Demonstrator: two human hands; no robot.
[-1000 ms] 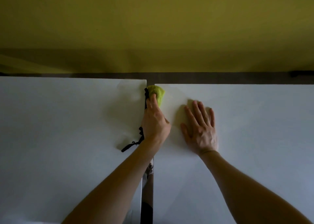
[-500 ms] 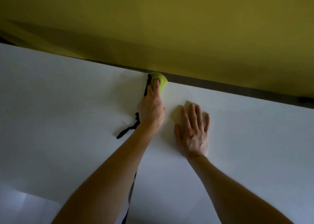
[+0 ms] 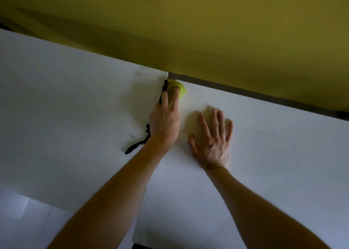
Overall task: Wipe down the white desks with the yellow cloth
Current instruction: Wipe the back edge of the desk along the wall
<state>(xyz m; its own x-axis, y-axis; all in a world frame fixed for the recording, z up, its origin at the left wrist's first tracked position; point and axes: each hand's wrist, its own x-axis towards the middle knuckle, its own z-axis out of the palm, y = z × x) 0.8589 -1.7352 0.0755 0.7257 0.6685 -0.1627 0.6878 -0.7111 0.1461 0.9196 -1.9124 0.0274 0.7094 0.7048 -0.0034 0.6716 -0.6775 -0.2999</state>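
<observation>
- Yellow cloth [image 3: 181, 90], bunched into a small wad, lies at the far left corner of the right-hand white surface [image 3: 273, 154], right beside the seam where it meets the left-hand white surface [image 3: 66, 107].
- The left grip [image 3: 166, 120] lies on top of the wad with two fingers [image 3: 175, 97] stretched out straight, pressing it down. The thumb is hidden, so a pinch from below cannot be ruled out.
- The right grip [image 3: 213, 141] is spread flat, palm down, on the right-hand surface. It lies just right of the left one and nearer than the cloth, and it holds nothing.
- A black strap [image 3: 139, 143] trails from under the left wrist onto the left-hand surface, and a dark piece shows by the fingertips along the seam.
- Beyond the far edge runs a dark strip [image 3: 245, 92], then a dull yellow wall [image 3: 207, 31].
</observation>
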